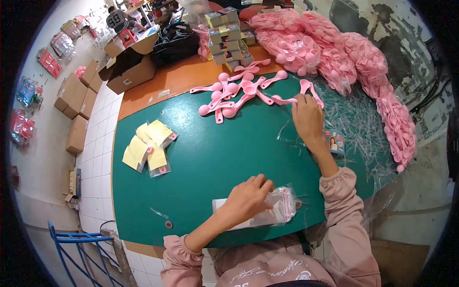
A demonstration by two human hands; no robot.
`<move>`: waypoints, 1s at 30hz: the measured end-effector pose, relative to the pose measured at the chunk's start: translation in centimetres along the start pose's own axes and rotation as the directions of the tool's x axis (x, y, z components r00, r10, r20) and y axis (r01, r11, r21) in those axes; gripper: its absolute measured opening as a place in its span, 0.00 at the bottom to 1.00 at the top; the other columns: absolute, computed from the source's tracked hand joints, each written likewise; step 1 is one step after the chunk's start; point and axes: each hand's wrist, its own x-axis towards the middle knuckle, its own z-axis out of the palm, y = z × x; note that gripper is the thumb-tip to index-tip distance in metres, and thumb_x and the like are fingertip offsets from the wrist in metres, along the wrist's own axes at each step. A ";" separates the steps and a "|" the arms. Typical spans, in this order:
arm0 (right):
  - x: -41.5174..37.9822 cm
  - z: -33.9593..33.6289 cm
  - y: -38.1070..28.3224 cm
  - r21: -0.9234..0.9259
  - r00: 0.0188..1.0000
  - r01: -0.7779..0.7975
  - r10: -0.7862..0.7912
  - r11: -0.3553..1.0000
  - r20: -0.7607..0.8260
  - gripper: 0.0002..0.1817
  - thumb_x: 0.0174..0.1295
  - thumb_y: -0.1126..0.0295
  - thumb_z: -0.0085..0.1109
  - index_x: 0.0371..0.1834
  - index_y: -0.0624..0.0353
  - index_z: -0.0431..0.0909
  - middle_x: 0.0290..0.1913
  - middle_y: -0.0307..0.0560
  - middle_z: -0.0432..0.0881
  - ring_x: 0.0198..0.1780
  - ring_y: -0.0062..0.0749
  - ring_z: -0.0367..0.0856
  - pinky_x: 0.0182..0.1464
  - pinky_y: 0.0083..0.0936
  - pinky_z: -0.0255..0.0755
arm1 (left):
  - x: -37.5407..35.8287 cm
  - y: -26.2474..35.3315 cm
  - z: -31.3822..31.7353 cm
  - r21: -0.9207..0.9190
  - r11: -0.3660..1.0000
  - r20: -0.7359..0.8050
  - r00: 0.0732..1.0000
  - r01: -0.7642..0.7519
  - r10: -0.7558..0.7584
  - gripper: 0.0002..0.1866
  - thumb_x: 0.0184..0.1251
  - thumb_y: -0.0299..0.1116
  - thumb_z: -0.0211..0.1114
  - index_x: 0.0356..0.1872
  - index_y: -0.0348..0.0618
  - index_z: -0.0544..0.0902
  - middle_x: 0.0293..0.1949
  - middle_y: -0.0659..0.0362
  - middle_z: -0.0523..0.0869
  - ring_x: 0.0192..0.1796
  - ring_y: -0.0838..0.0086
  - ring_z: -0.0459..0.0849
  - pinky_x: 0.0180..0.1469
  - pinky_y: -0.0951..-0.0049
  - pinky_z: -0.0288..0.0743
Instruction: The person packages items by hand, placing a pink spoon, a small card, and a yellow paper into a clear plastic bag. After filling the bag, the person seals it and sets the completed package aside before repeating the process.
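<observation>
Clear plastic bags (288, 203) lie at the near edge of the green surface (201, 158) — the left hand (246, 198) over them, fingers curled, pinch unclear. Yellow-carded packets (136, 152) lie left, loose pink spoons (249, 88) far-centre; farther right, the right hand (308, 117) bends its fingers at more spoons — grip unclear.

Item: dark shirt (116, 20) on a person across the room, pale number, apparently "93". Item: my pink top (282, 276), white script across the front, wording unclear to me. Item: blue card (335, 142), print too small to read.
</observation>
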 end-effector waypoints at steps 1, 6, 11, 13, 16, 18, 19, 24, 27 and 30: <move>-0.3 -0.8 -0.2 0.172 0.998 -0.020 0.030 0.985 -0.057 0.07 0.53 0.71 0.56 0.31 0.62 0.74 0.32 0.50 0.75 0.38 0.39 0.75 0.39 0.35 0.68 | 0.5 -0.6 0.8 -0.097 0.995 0.007 1.000 0.003 -0.002 0.13 0.50 0.32 0.66 0.35 0.41 0.76 0.35 0.53 0.77 0.38 0.58 0.79 0.41 0.66 0.74; -1.0 -2.5 -1.2 0.617 0.989 -0.044 0.122 0.786 -0.085 0.06 0.57 0.71 0.54 0.32 0.63 0.74 0.31 0.50 0.75 0.32 0.36 0.78 0.34 0.29 0.71 | 1.2 -2.6 0.2 -0.490 0.872 0.012 1.000 0.000 0.007 0.08 0.54 0.33 0.64 0.29 0.39 0.80 0.27 0.54 0.83 0.29 0.67 0.83 0.32 0.72 0.74; -1.5 -4.2 -2.6 0.824 0.978 -0.206 0.144 0.528 0.152 0.07 0.60 0.71 0.52 0.34 0.65 0.74 0.26 0.45 0.78 0.26 0.25 0.79 0.29 0.21 0.72 | 1.2 -4.2 0.1 -0.473 0.868 0.095 0.988 0.150 -0.119 0.11 0.55 0.31 0.64 0.41 0.43 0.82 0.29 0.56 0.84 0.29 0.74 0.82 0.33 0.77 0.73; -1.5 -4.7 -3.3 0.893 0.973 -0.224 0.142 0.390 0.182 0.07 0.61 0.72 0.51 0.38 0.64 0.74 0.23 0.42 0.78 0.26 0.21 0.79 0.30 0.17 0.72 | 1.4 -4.5 0.2 -0.472 0.859 -0.242 0.966 -0.201 0.092 0.09 0.57 0.32 0.63 0.38 0.42 0.83 0.37 0.58 0.84 0.34 0.78 0.80 0.42 0.77 0.73; -1.7 -4.6 -3.1 0.880 0.973 -0.232 0.112 0.414 0.203 0.08 0.60 0.73 0.52 0.41 0.62 0.73 0.24 0.40 0.77 0.27 0.18 0.78 0.30 0.16 0.72 | 1.3 -4.7 -0.8 -0.630 0.774 -0.010 0.996 0.060 -0.085 0.08 0.61 0.32 0.60 0.37 0.38 0.81 0.37 0.59 0.83 0.37 0.79 0.79 0.44 0.77 0.72; -1.9 -4.5 -3.0 0.902 0.973 -0.231 0.103 0.366 0.207 0.07 0.60 0.73 0.51 0.40 0.62 0.73 0.24 0.40 0.77 0.27 0.18 0.78 0.30 0.16 0.72 | 1.4 -5.3 -0.2 -0.760 0.641 0.020 0.989 0.110 -0.147 0.08 0.62 0.31 0.59 0.37 0.37 0.80 0.36 0.59 0.82 0.37 0.79 0.79 0.42 0.78 0.72; -1.9 -4.4 -3.0 0.920 0.972 -0.234 0.094 0.315 0.215 0.07 0.60 0.74 0.51 0.40 0.61 0.73 0.24 0.40 0.77 0.27 0.18 0.78 0.31 0.16 0.72 | 1.4 -5.6 -0.1 -0.862 0.482 0.064 0.977 0.156 -0.202 0.07 0.63 0.30 0.58 0.36 0.37 0.79 0.35 0.59 0.82 0.37 0.80 0.79 0.40 0.79 0.73; -2.3 -3.6 -3.1 0.894 0.989 -0.149 0.059 0.422 0.137 0.05 0.61 0.75 0.49 0.38 0.62 0.72 0.26 0.38 0.76 0.28 0.17 0.77 0.32 0.15 0.73 | 1.5 -6.1 -0.8 -0.971 0.210 0.039 0.943 0.114 -0.330 0.12 0.61 0.28 0.59 0.45 0.37 0.73 0.35 0.55 0.83 0.34 0.79 0.80 0.37 0.82 0.75; -2.5 -3.5 -3.5 0.940 0.984 -0.175 0.069 0.294 0.162 0.05 0.62 0.74 0.49 0.39 0.61 0.71 0.27 0.37 0.75 0.29 0.18 0.77 0.32 0.15 0.73 | 1.4 -5.5 -1.7 -0.956 0.259 0.023 0.915 0.138 -0.402 0.17 0.59 0.27 0.61 0.49 0.36 0.71 0.33 0.56 0.83 0.32 0.79 0.81 0.38 0.82 0.76; -2.7 -4.0 -3.8 0.949 0.980 -0.200 0.040 0.246 0.196 0.05 0.61 0.74 0.51 0.39 0.62 0.71 0.28 0.37 0.75 0.30 0.18 0.77 0.32 0.16 0.73 | 1.5 -5.6 -1.7 -0.964 0.238 -0.013 0.875 0.117 -0.483 0.21 0.58 0.26 0.62 0.53 0.36 0.70 0.32 0.57 0.84 0.32 0.79 0.81 0.37 0.83 0.75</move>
